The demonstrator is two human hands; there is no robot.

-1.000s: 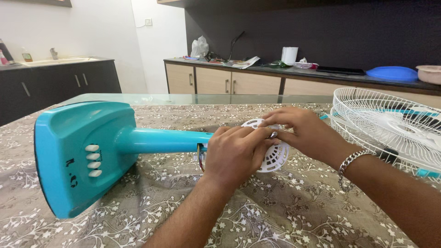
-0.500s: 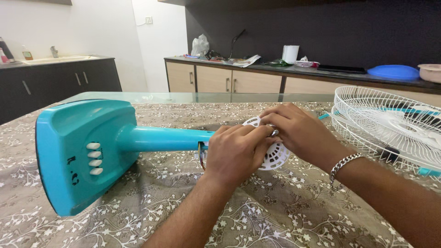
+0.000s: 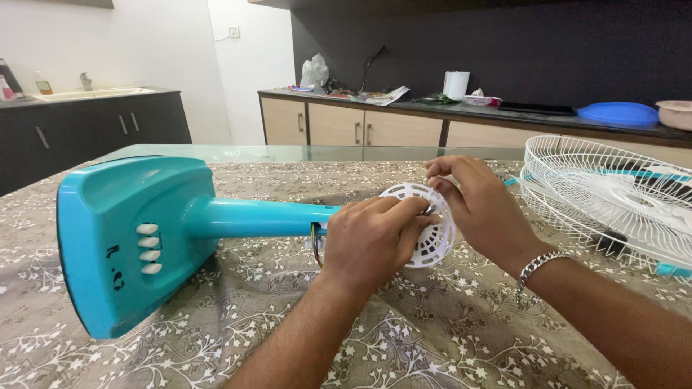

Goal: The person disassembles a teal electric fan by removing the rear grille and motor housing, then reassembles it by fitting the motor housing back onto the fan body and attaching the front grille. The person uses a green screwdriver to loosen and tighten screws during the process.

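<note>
Centrally, at table middle: left hand (image 3: pixel 375 241) and right hand (image 3: pixel 479 212) both clamped on white vented motor cover (image 3: pixel 425 223) at end of teal fan stand (image 3: pixel 166 234), lying flat on floral tablecloth (image 3: pixel 447 338), base toward 9 o'clock. White wire fan guard (image 3: pixel 613 194) at 3 o'clock, near right wrist. Back counter (image 3: pixel 461 112) at 12 o'clock: white plastic bag (image 3: pixel 313 72), white roll (image 3: pixel 456 84), blue lid (image 3: pixel 618 113), pink bowl (image 3: pixel 674 114), contents not visible.
</note>
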